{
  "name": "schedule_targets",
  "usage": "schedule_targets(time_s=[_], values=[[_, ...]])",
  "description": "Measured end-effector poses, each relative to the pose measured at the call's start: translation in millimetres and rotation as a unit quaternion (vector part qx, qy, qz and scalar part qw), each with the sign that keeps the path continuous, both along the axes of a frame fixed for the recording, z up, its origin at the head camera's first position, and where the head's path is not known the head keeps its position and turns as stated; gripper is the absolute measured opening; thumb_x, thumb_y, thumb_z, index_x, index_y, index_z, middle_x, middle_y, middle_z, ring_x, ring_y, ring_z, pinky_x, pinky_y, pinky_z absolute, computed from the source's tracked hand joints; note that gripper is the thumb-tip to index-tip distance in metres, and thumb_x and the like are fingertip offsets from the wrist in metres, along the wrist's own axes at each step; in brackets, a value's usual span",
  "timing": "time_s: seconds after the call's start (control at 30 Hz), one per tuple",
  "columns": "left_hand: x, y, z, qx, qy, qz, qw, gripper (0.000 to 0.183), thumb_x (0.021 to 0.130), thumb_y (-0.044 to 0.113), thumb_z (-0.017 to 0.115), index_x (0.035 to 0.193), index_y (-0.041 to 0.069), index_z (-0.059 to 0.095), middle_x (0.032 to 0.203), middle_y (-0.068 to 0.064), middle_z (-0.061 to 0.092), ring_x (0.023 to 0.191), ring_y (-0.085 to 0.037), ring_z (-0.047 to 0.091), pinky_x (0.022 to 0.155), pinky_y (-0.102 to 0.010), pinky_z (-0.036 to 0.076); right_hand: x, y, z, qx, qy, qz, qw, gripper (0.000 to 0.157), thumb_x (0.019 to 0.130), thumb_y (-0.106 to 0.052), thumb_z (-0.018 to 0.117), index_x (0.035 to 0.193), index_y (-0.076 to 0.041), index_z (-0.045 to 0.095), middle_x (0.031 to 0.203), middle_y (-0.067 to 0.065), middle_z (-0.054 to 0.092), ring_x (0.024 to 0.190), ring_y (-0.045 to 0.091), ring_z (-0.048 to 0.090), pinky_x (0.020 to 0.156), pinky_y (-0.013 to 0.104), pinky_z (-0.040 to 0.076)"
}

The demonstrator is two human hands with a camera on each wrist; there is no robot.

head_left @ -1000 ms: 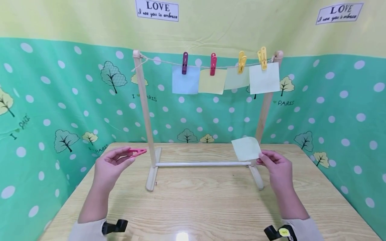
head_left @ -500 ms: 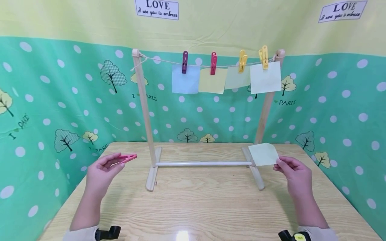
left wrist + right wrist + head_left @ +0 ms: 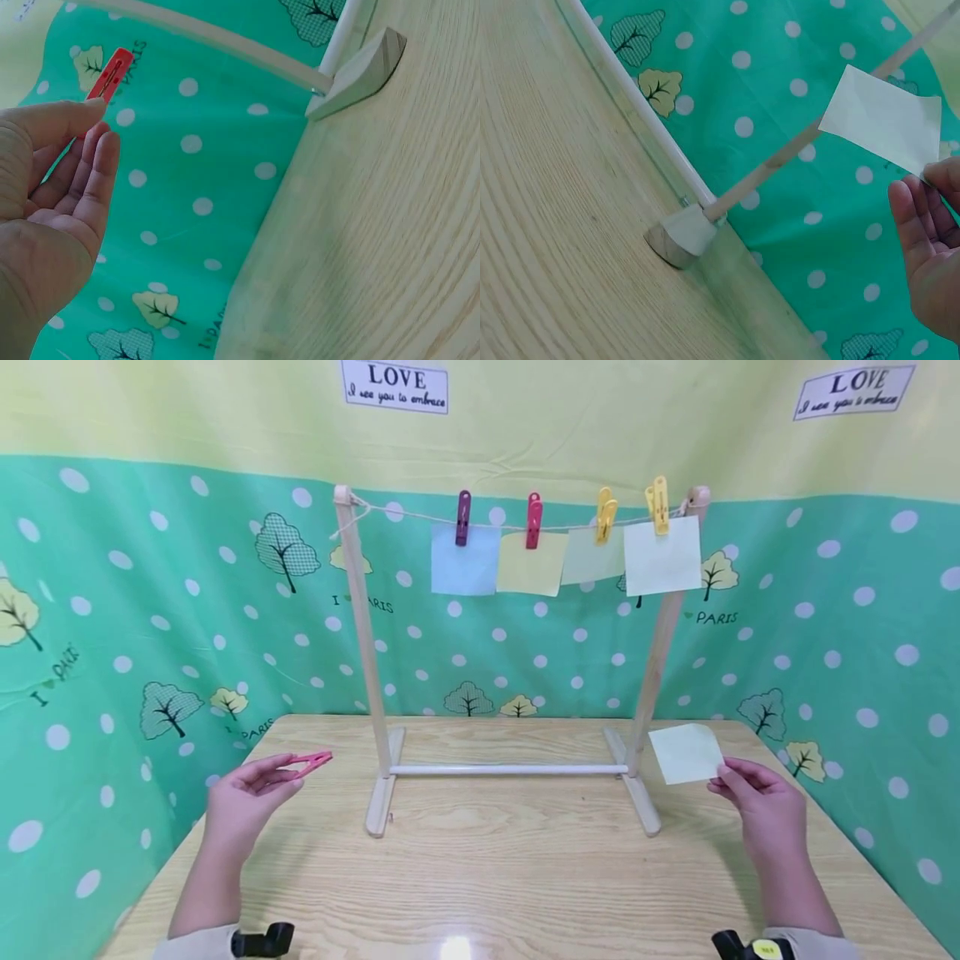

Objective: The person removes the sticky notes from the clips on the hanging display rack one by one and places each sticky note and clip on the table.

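My left hand [image 3: 243, 806] pinches a pink-red clothespin [image 3: 312, 763] between thumb and fingers, left of the wooden rack; the left wrist view shows the clothespin [image 3: 112, 73] pointing up past the thumb tip. On the other side, my right hand [image 3: 768, 806] holds a pale green square of paper [image 3: 685, 753] by its lower right corner, just right of the rack's right post [image 3: 654, 672]. In the right wrist view the paper [image 3: 885, 120] tilts, and thumb and fingertips grip one corner. Both hands are held above the table.
A string [image 3: 420, 516] spans the rack's posts. Clipped on it hang blue paper [image 3: 465, 568], yellow paper [image 3: 528, 568], pale green paper [image 3: 588, 560] and white paper [image 3: 662, 560], under purple, red and yellow clothespins. A white bar [image 3: 510, 770] joins the feet above the wooden table [image 3: 480, 885].
My right hand has moved right and slightly down with the paper, from in front of the right post to beside it. My left hand has drifted left and down with the clothespin.
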State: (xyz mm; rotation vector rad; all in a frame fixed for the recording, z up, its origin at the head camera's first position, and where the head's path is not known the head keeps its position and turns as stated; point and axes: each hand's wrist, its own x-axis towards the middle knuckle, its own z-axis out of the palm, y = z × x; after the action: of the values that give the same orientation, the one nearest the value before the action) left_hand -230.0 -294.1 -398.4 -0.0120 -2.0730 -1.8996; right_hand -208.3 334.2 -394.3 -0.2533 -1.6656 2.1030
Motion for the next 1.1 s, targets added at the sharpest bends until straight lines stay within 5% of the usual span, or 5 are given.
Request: schedule_targets(time_s=[0.27, 0.57, 1.1], values=[[-3.7, -12, -5.4, -0.064, -0.063, 0.042, 0.9951, 0.046, 0.083, 0.016, 0.08, 0.125, 0.004, 0.066, 0.089, 0.01, 0.072, 0.082, -0.001, 0.068, 0.073, -0.013, 0.054, -4.7, 19, -5.4, -0.036, 0.015, -0.004, 0.999, 0.017, 0.084, -0.004, 0.075, 0.101, -0.004, 0.074, 0.09, 0.002, 0.068, 0.07, 0.015, 0.07, 0.07, 0.024, 0.058], [-10.9, -24, -14.0, -0.135, -0.078, 0.027, 0.9874, 0.052, 0.084, 0.025, 0.079, 0.129, 0.005, 0.063, 0.091, 0.01, 0.073, 0.087, 0.006, 0.063, 0.073, -0.014, 0.054, -9.8, 34, -13.1, -0.06, 0.004, 0.004, 0.998, 0.018, 0.084, 0.0, 0.073, 0.102, -0.004, 0.074, 0.089, 0.002, 0.069, 0.073, 0.016, 0.071, 0.07, 0.025, 0.058], [-25.3, -35, -24.2, -0.112, -0.1, 0.035, 0.9881, 0.051, 0.083, 0.022, 0.08, 0.13, 0.007, 0.063, 0.093, 0.01, 0.073, 0.089, 0.008, 0.061, 0.074, -0.012, 0.053, -21.5, 50, -28.4, -0.04, -0.018, 0.01, 0.999, 0.015, 0.087, 0.005, 0.069, 0.097, -0.005, 0.074, 0.085, 0.002, 0.069, 0.072, 0.015, 0.071, 0.07, 0.027, 0.059]])
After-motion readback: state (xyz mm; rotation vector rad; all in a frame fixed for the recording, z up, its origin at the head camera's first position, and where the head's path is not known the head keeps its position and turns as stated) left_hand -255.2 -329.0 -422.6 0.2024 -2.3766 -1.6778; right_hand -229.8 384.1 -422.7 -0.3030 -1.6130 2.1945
